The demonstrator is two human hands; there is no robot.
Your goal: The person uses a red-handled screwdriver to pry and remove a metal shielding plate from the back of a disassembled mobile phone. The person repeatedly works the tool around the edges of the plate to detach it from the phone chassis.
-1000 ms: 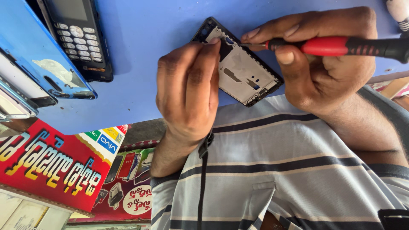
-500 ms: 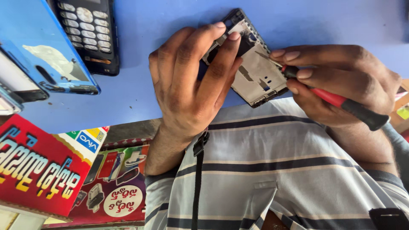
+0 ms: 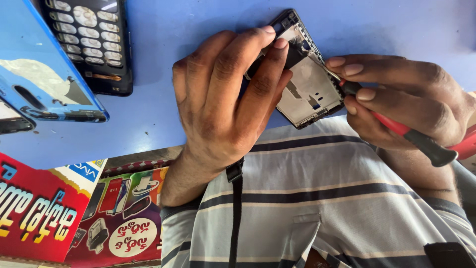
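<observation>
a: where's the work now?
b: the left hand [image 3: 223, 109] is wrapped over the opened phone frame [image 3: 307, 82], fingers curled shut on its near edge, propping it tilted off the blue table [image 3: 198, 30]. the right hand [image 3: 401, 99] pinches a red-handled screwdriver [image 3: 406, 134], its tip meeting the frame's right edge.
a: so which step?
b: looks like working a screw or clip on that edge. the tip wants steady, straight pressure so it doesn't skid across the board.
a: room to move?
b: open table beyond both hands. a keypad phone [image 3: 91, 39] and blue back cover [image 3: 42, 74] lie well left of the left hand.
</observation>
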